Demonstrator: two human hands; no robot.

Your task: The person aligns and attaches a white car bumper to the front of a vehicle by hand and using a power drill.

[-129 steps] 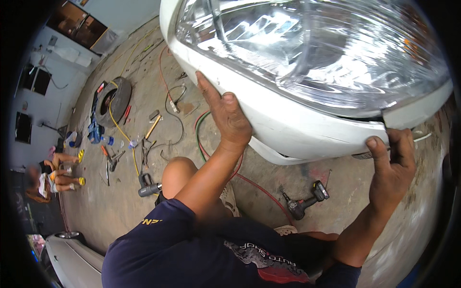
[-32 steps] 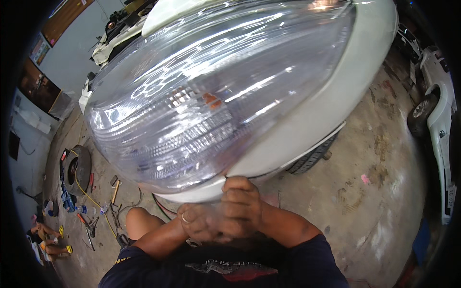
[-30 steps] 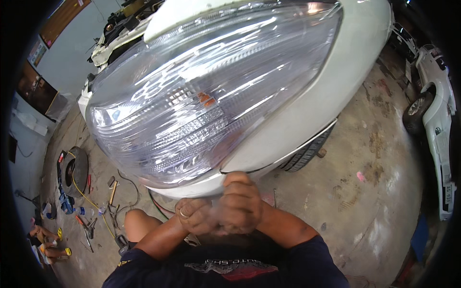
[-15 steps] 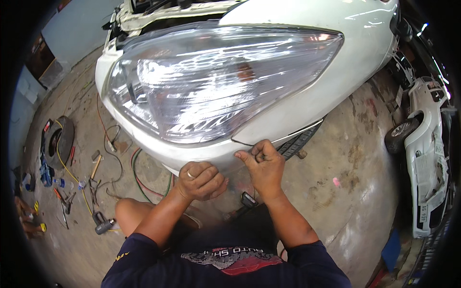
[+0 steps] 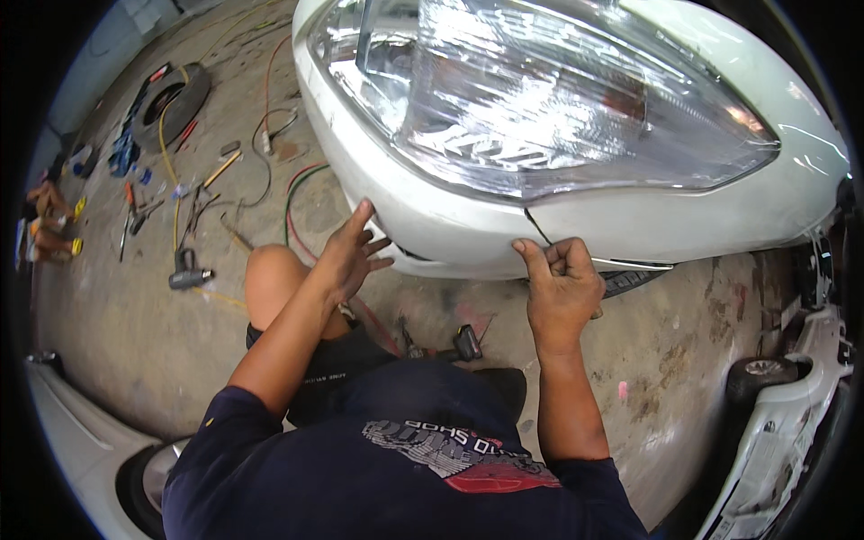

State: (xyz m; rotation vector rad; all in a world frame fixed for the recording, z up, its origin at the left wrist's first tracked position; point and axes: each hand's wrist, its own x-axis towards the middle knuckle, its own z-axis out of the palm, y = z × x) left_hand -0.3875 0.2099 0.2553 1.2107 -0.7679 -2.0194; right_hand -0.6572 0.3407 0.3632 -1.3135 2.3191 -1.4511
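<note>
In front of me is the white front bumper (image 5: 459, 229) of a car, below a large clear headlight (image 5: 540, 99). A dark gap (image 5: 537, 225) runs down from the headlight's lower edge between the bumper and the fender (image 5: 648, 216). At the bottom of that gap my right hand (image 5: 565, 292) is closed on the bumper's edge, thumb on the left side and fingers curled; the fingertips are partly hidden. My left hand (image 5: 346, 256) is open beside the bumper's lower left part, its fingers spread and the index fingertip near or touching the surface.
A power tool (image 5: 463, 344) lies on the floor by my lap. To the left are a heat gun (image 5: 189, 273), a hammer (image 5: 222, 169), pliers, hoses and a loose tire (image 5: 175, 108). Another person's legs (image 5: 49, 216) show at far left. A detached white bumper (image 5: 774, 441) stands at right.
My left hand has opened from a fist and spread its fingers. My right hand stays at the gap's lower end. The view has shifted, placing the car farther up and right.
</note>
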